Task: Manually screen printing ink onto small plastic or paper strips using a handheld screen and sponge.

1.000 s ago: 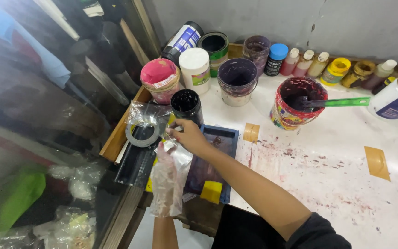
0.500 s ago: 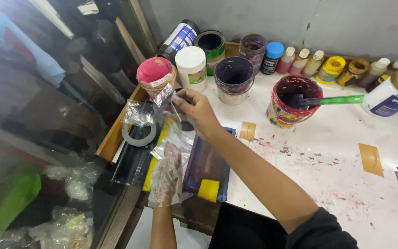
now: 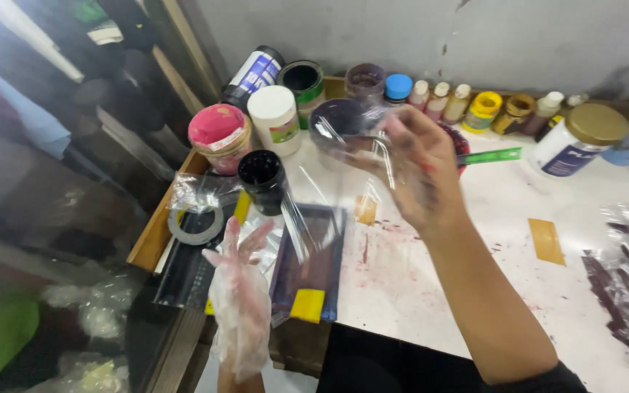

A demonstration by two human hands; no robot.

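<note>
Fingers (image 3: 245, 244) of the left hand (image 3: 238, 291) are spread wide and point up. They hold nothing. This hand already wears a thin clear glove (image 3: 240, 327), so that part looks done. The glove is loose and crinkly and goes down past the wrist.

The right hand (image 3: 420, 171) is bare, with some red stain on it. Its fingers (image 3: 402, 135) are bent and pinch a second clear glove (image 3: 336, 182), or a thin plastic sheet like one; it is too blurry to tell which. The plastic hangs in the air between the two hands, above the worktop (image 3: 431, 284). It is not on the right hand yet, so I think that part is left to do.

The left arm comes up from the bottom edge, palm turned toward the camera. The right arm reaches in from the lower right, slanting up and left, with the hand lifted high over the pots.

Just below the plastic lies a dark tray (image 3: 311, 262) with a yellow clip (image 3: 307, 304) at its near end. A black cup (image 3: 262, 178) stands near the left fingers, and a tape roll (image 3: 194, 225) lies just left of it. A pink tub (image 3: 220, 135) and a white jar (image 3: 274, 116) stand behind. Small bottles (image 3: 438, 98) line the wall. Red smears mark the worktop.
</note>
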